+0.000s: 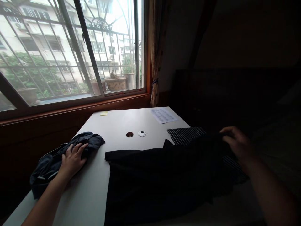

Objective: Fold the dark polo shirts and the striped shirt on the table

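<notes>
My left hand lies with its fingers spread on a bunched navy garment with thin white piping, at the table's left edge. A large black garment is spread over the front and right of the white table. My right hand is closed on the black garment's far right edge, thumb against fingers. Under that cloth lies a black-and-white striped garment, partly covered; more stripes show below my right hand. The right side is dark, so details of the cloth there are hard to make out.
A round cable hole and its white cap are mid-table. A printed sheet lies at the far right, a yellow sticky note at the far left. Behind stand a barred window and a tied curtain.
</notes>
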### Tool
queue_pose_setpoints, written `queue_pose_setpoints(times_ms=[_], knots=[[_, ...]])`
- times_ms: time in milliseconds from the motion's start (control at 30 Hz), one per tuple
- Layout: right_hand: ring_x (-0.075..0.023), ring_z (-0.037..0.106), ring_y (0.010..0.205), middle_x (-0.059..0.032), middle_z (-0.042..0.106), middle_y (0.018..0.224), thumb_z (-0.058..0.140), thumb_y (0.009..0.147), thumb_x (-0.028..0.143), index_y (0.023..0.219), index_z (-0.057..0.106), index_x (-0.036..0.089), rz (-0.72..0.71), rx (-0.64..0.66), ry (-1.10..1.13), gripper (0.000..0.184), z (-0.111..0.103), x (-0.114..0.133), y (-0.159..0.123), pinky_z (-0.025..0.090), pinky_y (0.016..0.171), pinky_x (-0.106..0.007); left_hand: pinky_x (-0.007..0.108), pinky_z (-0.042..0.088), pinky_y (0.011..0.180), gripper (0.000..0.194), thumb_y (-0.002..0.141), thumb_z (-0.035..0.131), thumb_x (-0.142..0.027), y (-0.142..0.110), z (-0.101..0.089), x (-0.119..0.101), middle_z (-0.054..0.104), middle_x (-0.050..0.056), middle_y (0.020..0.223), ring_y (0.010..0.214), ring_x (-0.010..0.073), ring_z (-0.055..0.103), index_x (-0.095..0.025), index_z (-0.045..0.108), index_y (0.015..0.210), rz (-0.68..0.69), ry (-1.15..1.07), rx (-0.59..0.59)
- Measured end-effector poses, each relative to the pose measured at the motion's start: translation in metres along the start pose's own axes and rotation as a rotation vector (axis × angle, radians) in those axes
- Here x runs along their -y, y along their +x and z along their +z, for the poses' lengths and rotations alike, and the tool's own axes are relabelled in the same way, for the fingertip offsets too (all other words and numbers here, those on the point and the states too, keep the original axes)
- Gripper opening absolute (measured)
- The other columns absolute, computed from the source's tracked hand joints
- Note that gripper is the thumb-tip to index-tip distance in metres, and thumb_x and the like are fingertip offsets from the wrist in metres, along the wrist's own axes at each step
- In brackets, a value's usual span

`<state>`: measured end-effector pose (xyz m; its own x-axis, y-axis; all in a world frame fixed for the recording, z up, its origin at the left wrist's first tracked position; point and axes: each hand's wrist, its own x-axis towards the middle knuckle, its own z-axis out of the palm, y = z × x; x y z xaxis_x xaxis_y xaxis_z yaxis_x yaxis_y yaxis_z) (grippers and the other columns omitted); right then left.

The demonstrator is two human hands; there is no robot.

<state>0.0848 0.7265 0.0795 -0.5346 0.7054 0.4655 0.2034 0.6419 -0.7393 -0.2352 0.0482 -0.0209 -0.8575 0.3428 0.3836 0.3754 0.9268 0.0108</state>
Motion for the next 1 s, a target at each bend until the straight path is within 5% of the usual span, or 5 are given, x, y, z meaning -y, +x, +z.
queue_pose_setpoints(times_ms=[200, 367, 600, 767, 1000], knots=[[-0.0281, 0.061, 0.114, -0.0096, 0.064, 0.119, 0.064, 0.073, 0.035, 0.122, 0.059, 0.031, 0.161, 0.1, 0.025, 0.049, 0.022, -0.02, -0.011, 0.048, 0.088, -0.039, 0.072, 0.015, 0.115, 0.039, 0.093, 0.049, -0.034, -0.014, -0.018, -0.07, 0.051, 0.012, 0.146, 0.151, 0.0396, 0.016, -0.024, 0.06, 0.13, 0.045, -0.113, -0.188], [-0.0286, 0.066, 0.106, -0.0114, 0.068, 0.12, 0.067, 0.076, 0.034, 0.128, 0.06, 0.031, 0.176, 0.12, 0.089, 0.053, 0.029, -0.004, -0.015, 0.049, 0.089, -0.042, 0.062, 0.025, 0.117, 0.031, 0.097, 0.053, -0.036, -0.011, 0.006, -0.132, 0.065, 0.008, 0.13, 0.144, 0.0335, 0.037, -0.028, 0.064, 0.125, 0.405, -0.363, -0.001], [-0.0276, 0.069, 0.102, -0.0068, 0.07, 0.119, 0.069, 0.078, 0.037, 0.133, 0.058, 0.035, 0.067, 0.199, 0.262, 0.055, 0.047, 0.04, -0.019, 0.057, 0.086, -0.041, 0.049, 0.045, 0.104, 0.043, 0.093, 0.061, -0.034, 0.008, 0.015, -0.195, 0.067, 0.009, 0.121, 0.114, 0.0283, 0.06, -0.027, 0.058, 0.135, 0.495, -0.475, 0.211], [-0.0279, 0.069, 0.104, -0.0048, 0.07, 0.119, 0.072, 0.08, 0.042, 0.137, 0.055, 0.036, 0.028, 0.223, 0.344, 0.06, 0.059, 0.055, -0.017, 0.06, 0.088, -0.042, 0.032, 0.052, 0.077, 0.022, 0.095, 0.052, -0.031, 0.005, 0.005, -0.186, 0.067, 0.006, 0.105, 0.091, 0.0226, 0.066, -0.027, 0.07, 0.108, 0.454, -0.471, 0.297], [-0.0267, 0.071, 0.098, -0.0028, 0.072, 0.115, 0.075, 0.078, 0.041, 0.14, 0.051, 0.037, 0.068, 0.327, 0.491, 0.066, 0.082, 0.053, -0.014, 0.061, 0.085, -0.041, 0.032, 0.052, 0.081, 0.029, 0.092, 0.053, -0.045, -0.011, -0.034, -0.105, 0.069, 0.005, 0.097, 0.087, 0.0221, 0.068, -0.023, 0.071, 0.098, 0.224, -0.728, 0.18]])
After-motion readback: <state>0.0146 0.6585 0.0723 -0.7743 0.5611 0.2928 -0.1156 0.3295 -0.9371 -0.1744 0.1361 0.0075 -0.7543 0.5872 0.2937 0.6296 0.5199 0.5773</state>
